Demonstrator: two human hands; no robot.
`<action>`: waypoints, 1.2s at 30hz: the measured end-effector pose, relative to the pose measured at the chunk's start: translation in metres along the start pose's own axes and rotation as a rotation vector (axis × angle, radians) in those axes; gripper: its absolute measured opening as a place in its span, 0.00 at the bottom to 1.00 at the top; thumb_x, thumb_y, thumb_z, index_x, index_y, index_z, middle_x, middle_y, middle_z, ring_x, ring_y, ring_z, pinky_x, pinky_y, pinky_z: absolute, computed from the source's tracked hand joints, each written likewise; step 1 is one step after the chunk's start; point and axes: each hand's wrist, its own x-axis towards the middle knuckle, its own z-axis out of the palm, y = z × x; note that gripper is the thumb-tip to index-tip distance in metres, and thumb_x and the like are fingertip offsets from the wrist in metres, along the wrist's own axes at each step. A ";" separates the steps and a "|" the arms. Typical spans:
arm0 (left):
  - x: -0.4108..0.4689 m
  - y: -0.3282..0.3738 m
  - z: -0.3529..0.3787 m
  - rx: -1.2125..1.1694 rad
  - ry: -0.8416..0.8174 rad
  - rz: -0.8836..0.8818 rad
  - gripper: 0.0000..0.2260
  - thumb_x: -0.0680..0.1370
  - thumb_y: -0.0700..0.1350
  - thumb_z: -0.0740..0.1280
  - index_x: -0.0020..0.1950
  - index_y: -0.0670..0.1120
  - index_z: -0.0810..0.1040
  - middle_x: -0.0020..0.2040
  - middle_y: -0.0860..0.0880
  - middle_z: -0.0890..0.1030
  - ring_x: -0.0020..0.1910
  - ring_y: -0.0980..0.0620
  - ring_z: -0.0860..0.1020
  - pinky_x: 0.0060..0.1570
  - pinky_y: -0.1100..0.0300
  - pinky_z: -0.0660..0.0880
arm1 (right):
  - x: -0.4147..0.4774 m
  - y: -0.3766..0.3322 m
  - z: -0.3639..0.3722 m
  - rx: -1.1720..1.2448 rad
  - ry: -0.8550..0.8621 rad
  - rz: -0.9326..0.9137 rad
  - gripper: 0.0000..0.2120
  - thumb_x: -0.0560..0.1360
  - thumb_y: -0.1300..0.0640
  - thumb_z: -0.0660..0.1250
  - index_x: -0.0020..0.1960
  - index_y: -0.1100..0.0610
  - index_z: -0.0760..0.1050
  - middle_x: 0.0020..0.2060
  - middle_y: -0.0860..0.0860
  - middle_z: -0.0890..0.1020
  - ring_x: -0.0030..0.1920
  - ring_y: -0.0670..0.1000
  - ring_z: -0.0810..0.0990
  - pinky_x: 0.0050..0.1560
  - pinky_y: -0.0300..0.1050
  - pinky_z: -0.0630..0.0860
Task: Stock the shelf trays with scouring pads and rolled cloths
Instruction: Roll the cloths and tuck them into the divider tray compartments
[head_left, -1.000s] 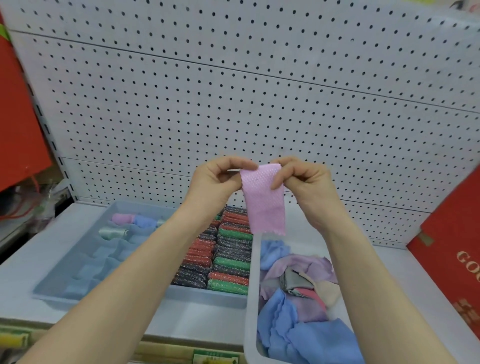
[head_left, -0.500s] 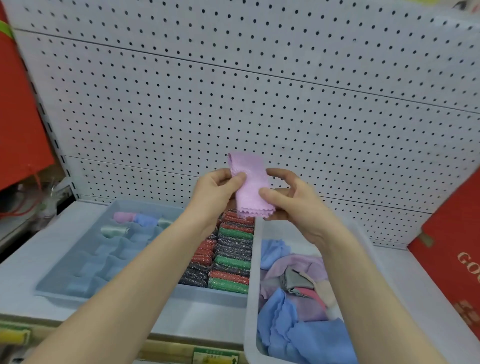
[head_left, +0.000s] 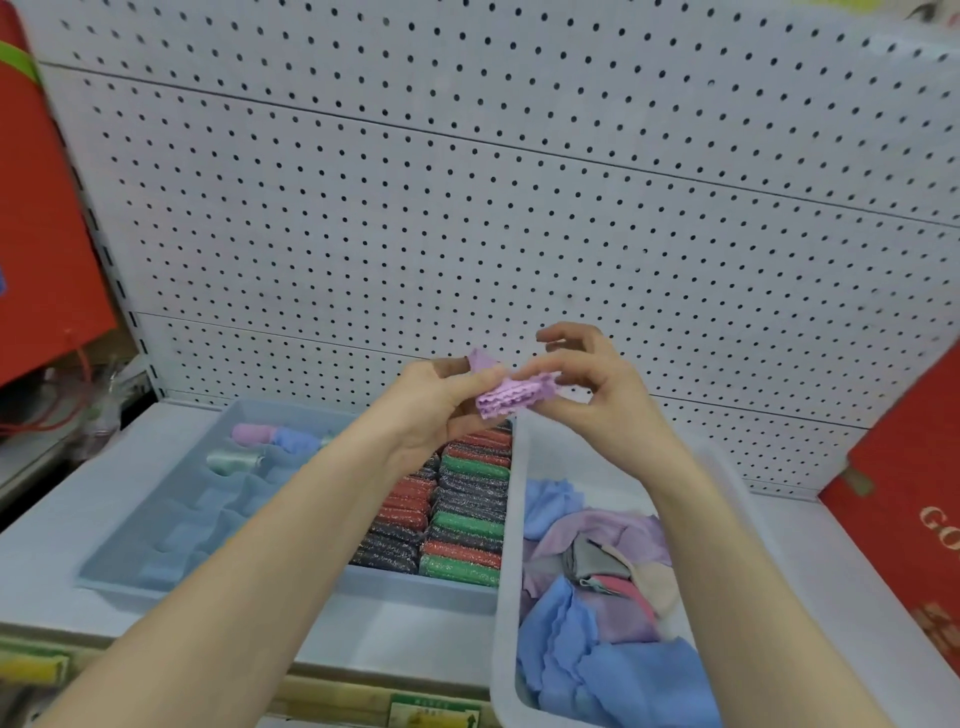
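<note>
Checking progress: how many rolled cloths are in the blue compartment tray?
3: pink roll and blue roll side by side at the far end, green roll nearer. The left arm may hide others.

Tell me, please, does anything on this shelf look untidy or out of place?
Only the loose cloths in the white bin: they lie crumpled in a heap, unlike the rolled cloths in the blue tray and the scouring pads in neat rows. Likely stock waiting to be rolled. Nothing looks spilled or damaged.
</note>
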 end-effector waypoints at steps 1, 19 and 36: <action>0.000 -0.002 0.000 0.068 0.009 0.013 0.14 0.79 0.45 0.67 0.61 0.38 0.73 0.42 0.45 0.84 0.35 0.52 0.83 0.34 0.64 0.80 | 0.002 -0.001 0.002 0.036 0.056 0.003 0.10 0.73 0.60 0.74 0.47 0.45 0.82 0.55 0.42 0.78 0.54 0.44 0.78 0.53 0.39 0.74; 0.003 -0.015 -0.002 0.200 0.008 0.354 0.07 0.74 0.34 0.71 0.45 0.46 0.78 0.46 0.52 0.83 0.40 0.53 0.82 0.44 0.57 0.81 | -0.002 0.001 0.000 0.543 -0.036 0.171 0.17 0.76 0.71 0.65 0.45 0.52 0.86 0.43 0.50 0.86 0.46 0.48 0.84 0.47 0.41 0.80; 0.007 -0.026 -0.008 0.176 0.016 0.172 0.13 0.78 0.40 0.69 0.62 0.43 0.76 0.50 0.46 0.85 0.45 0.51 0.84 0.44 0.56 0.81 | 0.001 0.004 0.005 0.507 0.054 0.207 0.18 0.77 0.67 0.55 0.53 0.53 0.81 0.49 0.49 0.83 0.48 0.49 0.82 0.49 0.43 0.78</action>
